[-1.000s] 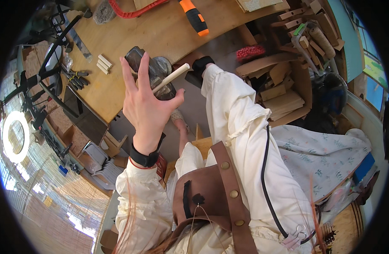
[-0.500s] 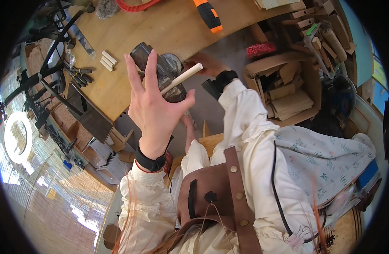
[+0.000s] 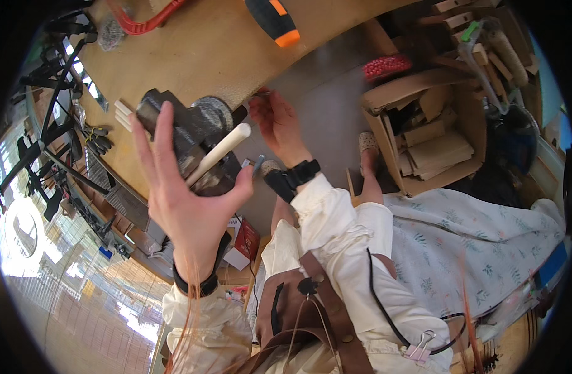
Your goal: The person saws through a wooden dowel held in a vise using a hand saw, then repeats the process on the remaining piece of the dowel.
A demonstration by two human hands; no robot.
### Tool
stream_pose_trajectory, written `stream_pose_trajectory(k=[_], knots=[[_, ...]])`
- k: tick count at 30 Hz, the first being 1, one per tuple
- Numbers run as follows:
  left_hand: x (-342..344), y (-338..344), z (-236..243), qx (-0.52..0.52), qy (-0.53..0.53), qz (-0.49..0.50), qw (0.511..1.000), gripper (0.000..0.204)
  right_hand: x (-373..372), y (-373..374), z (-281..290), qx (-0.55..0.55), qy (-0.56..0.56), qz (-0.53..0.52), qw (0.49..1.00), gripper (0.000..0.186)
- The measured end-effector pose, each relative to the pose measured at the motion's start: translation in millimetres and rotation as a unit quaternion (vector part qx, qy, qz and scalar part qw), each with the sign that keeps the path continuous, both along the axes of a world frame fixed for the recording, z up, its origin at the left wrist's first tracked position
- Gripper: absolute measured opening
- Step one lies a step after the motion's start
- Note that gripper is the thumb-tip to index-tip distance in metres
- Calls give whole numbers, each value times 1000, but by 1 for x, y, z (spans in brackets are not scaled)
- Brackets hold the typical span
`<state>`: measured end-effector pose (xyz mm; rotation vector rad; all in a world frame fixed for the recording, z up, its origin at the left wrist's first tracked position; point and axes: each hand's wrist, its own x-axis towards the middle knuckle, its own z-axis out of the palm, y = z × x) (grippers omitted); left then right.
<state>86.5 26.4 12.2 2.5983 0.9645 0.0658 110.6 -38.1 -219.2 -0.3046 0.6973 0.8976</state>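
A dark metal bench vise (image 3: 184,131) with a round base (image 3: 212,115) stands at the bench edge. A pale wooden dowel (image 3: 220,153) slants across it, its rounded end free; the lower end disappears behind my left hand (image 3: 189,187). That hand is open beside the vise and dowel, fingers stretched out and thumb spread. Whether the jaws grip the dowel I cannot tell. To the right of the vise, my right hand (image 3: 278,121) has its fingers curled together at the bench edge. A small dark thing shows at its fingertips, too unclear to name.
Several short dowels (image 3: 123,114) lie left of the vise on the wooden bench (image 3: 199,56). An orange-and-black tool handle (image 3: 275,23) and a red curved frame (image 3: 146,23) lie farther back. At right stands a cardboard box (image 3: 423,84) of scraps; pliers (image 3: 98,138) are at far left.
The view has shifted, so the bench and vise sit farther left in it. My right hand, blurred earlier behind the dowel's tip, now shows clearly. My left hand stays spread beside the dowel.
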Motion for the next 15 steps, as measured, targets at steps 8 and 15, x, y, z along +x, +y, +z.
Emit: stream_pose_trajectory(k=[8,15], knots=[[-1,1,-6,-42,-11,-8,999,98,-25,63,-30,-74,-242,-162,954,68],[-6,5,-7,-40,-21,-44,998,101,-11,67,-26,-142,-243,-70,957,87]])
